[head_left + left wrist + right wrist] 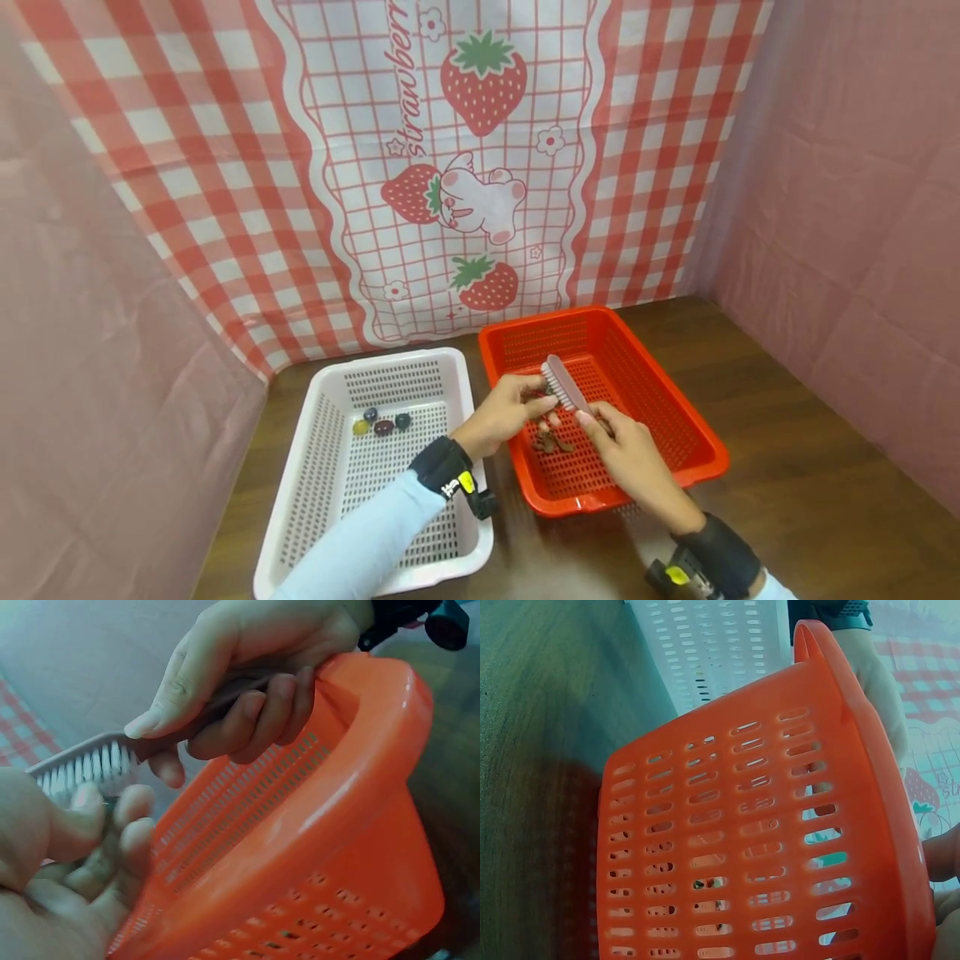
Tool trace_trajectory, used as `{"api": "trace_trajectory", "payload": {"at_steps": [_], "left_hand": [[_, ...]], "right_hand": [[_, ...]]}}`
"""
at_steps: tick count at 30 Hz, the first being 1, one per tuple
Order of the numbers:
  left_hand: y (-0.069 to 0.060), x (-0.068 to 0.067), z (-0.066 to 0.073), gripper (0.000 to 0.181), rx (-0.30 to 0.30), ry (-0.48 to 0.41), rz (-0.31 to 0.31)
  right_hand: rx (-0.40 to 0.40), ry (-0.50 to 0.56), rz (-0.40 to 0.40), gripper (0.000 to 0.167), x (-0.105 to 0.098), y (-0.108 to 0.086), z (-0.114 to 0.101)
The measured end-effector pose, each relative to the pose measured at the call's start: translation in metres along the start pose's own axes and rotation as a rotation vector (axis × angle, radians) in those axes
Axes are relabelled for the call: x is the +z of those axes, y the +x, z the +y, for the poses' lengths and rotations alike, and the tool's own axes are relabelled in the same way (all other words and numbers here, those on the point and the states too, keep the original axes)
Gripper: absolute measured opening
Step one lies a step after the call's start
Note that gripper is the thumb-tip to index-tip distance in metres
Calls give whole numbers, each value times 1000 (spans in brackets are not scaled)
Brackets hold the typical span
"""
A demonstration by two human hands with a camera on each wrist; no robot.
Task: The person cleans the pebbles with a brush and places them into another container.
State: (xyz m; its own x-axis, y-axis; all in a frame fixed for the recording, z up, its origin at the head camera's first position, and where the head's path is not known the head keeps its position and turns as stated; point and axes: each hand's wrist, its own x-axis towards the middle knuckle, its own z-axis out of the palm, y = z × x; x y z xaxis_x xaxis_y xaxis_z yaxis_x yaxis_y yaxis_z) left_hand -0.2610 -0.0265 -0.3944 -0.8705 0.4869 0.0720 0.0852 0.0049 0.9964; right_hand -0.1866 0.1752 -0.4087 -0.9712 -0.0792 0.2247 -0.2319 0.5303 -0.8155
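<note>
My right hand [632,454] grips the pinkish-brown handle of a brush [567,385] with white bristles, above the red basket [678,400]. Facing it, my left hand [510,410] pinches a small dark stone [111,802] between thumb and fingers, right at the bristles. Mostly the fingertips cover this stone; only a dark greenish sliver shows in the left wrist view. Brown crumbly lumps [552,442] lie on the red basket's floor below the hands. In the right wrist view the basket's wall hides most of both hands.
A white basket [300,467] stands to the left, under the left forearm. Inside it sit several glossy stones, among them a yellow one [361,427] and a dark red one [384,427]. Both baskets rest on a brown wooden table [795,433], with a strawberry-print cloth [480,208] behind.
</note>
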Motion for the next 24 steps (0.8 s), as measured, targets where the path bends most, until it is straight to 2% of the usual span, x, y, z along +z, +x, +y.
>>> {"api": "trace_trajectory", "payload": {"at_steps": [4, 6, 8, 10, 14, 16, 19, 20, 22, 24], "left_hand": [[3, -2, 2, 32, 16, -30, 90], [3, -3, 4, 33, 9, -14, 72], [3, -3, 4, 33, 7, 18, 28], [3, -3, 5, 34, 8, 24, 22], [3, -4, 6, 34, 25, -7, 121], [3, -3, 6, 32, 12, 7, 99], [2, -2, 4, 28, -1, 71, -13], [2, -1, 4, 27, 1, 74, -33], [2, 0, 3, 27, 9, 36, -13], [2, 1, 3, 29, 20, -19, 57]], "right_hand": [[14, 26, -12, 29, -1, 0, -2], [12, 24, -9, 29, -2, 0, -1], [13, 21, -8, 31, -3, 0, -1], [18, 17, -7, 33, -3, -1, -1], [2, 13, -10, 31, -3, 0, -1], [-8, 8, -6, 29, -3, 0, -1], [-12, -2, 3, 26, -3, 0, -1], [-8, -2, 5, 25, -3, 0, 0], [-5, -3, 3, 27, -2, 0, 0], [-6, 1, 2, 28, -2, 0, 0]]}}
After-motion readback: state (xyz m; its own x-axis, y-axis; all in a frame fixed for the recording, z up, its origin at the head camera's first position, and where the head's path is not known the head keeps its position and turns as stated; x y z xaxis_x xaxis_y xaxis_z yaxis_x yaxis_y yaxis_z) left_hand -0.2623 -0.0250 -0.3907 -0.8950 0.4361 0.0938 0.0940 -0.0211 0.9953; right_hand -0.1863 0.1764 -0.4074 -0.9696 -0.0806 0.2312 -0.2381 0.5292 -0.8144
